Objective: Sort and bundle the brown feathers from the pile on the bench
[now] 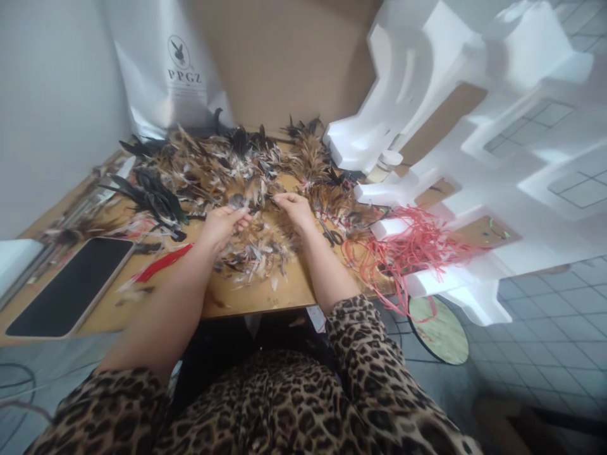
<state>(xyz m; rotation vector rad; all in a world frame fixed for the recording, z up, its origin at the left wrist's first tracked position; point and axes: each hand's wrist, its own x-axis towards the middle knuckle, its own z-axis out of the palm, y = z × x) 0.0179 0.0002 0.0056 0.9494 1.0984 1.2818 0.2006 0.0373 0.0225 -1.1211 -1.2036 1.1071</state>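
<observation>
Brown, white and black feathers (203, 167) lie heaped over the wooden table (284, 297). Over the middle of the heap, my left hand (224, 226) is closed with thumb and fingers pinched; a small pale feather seems to be between them. To its right, my right hand (294, 208) has thumb and forefinger pressed together at the feathers, and what it holds is too small to make out. Loose lighter feathers (265, 249) lie between and below the hands. Dark scissors (332, 235) rest just right of my right wrist.
A phone (71, 284) lies at the left, near a red strip bundle (161, 262) and black feathers (154, 193). Red strings (412, 246) spill over white foam pieces (455, 189) at the right. A white-lidded jar (386, 164) and a silvery bag (175, 82) stand behind.
</observation>
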